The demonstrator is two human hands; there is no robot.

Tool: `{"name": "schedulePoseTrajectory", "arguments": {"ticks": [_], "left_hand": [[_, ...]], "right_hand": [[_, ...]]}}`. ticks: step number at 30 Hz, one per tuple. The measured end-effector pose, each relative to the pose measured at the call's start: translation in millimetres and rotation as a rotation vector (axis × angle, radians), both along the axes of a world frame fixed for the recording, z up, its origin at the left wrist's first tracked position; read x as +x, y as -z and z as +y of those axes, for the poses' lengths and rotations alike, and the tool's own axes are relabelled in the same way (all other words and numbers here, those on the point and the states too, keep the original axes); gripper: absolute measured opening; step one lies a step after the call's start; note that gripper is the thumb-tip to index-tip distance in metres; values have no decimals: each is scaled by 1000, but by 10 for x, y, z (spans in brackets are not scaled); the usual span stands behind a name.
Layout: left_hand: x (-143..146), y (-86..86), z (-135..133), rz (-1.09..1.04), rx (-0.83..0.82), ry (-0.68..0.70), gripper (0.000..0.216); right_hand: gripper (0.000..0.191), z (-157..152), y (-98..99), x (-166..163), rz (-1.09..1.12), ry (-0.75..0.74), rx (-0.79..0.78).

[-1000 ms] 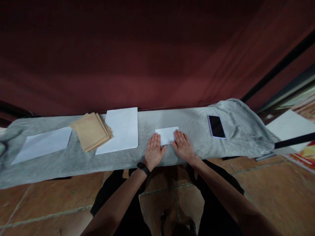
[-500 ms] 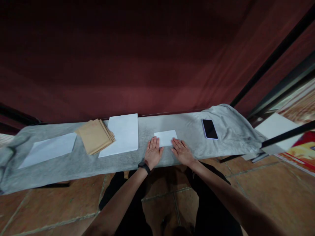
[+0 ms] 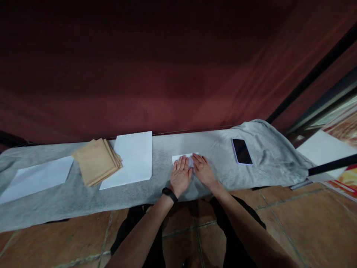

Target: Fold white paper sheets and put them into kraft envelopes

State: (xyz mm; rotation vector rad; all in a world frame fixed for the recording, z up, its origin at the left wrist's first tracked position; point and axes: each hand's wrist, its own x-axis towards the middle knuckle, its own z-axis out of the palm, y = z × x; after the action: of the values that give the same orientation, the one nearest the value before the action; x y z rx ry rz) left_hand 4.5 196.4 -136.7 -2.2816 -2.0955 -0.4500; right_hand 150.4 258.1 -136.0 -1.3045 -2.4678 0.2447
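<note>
A small folded white sheet of paper (image 3: 191,162) lies flat on the grey cloth in front of me. My left hand (image 3: 180,176) rests palm down over its left part, fingers stretched out, a dark band around the wrist. On the right part lies my right hand (image 3: 203,171), also flat with fingers extended. Much of the paper is hidden under both hands; only its far edge and a patch between them show.
Grey cloth (image 3: 164,149) covers a narrow table against a dark red panel (image 3: 167,111). To the left are white sheets (image 3: 136,156), a stack of brown paper envelopes (image 3: 96,162) and another white sheet (image 3: 39,176). A phone (image 3: 242,152) lies to the right.
Both hands have slid further onto the paper and closer together, covering more of it. The view has shifted slightly, so the table things sit a little further outward.
</note>
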Motion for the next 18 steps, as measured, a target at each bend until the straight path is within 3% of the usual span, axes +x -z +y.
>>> {"name": "schedulePoseTrajectory", "arguments": {"ticks": [6,11,18], "left_hand": [[-21,-15,36,27,-42,-7,59],[-74,1,80,73,-81,31,61],[-209,3,46,44,-21,-24,59]], "right_hand": [[52,157,-31,-67,-47,49,18],[51,-64,-34,-318,-6,-55,21],[55,-174,85,-230,-9,12,80]]}}
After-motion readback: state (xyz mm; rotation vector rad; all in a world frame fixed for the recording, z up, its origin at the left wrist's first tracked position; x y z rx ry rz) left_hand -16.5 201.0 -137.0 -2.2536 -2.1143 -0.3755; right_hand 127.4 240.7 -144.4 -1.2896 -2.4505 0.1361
